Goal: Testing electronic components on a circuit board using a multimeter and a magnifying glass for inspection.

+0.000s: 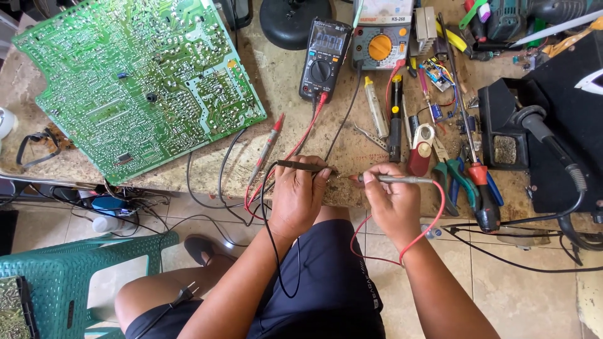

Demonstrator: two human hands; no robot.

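2 probes meet at the edge of a cluttered workbench (295, 81), each pinched in one of a seated person's bare hands. The left hand (298, 194) is closed around a black probe (301, 166) that lies across its fingertips, tip pointing toward the other hand; the right hand (391, 199) grips a slim red-wired probe (399, 179) between thumb and fingers, its tip aimed back at the left. The 2 tips nearly touch in the gap between the hands, over a small part too tiny to make out. A spare red probe (269, 141) lies just beyond the left hand, and a black digital multimeter (323, 59) stands farther out, ahead of it. A large green circuit board (138, 81) rests well off to the left hand's outer side. Pliers and screwdrivers (468, 182) crowd the bench just beside the right hand.
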